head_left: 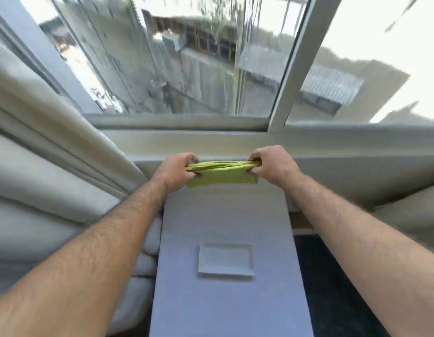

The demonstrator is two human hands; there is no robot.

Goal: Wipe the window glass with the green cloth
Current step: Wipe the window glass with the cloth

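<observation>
Folded green cloth (223, 173) taut between left hand (175, 171) and right hand (272, 166).

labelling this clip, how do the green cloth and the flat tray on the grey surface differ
The folded green fabric cloth is held off the surface, stretched between the left hand and right hand; the pale rectangular tray lies flat and untouched. The cloth is soft and bunched along its top; the tray is rigid and rimmed. Both are roughly rectangular.

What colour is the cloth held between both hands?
Light yellow-green cloth, plain, seen in the head view.
</observation>
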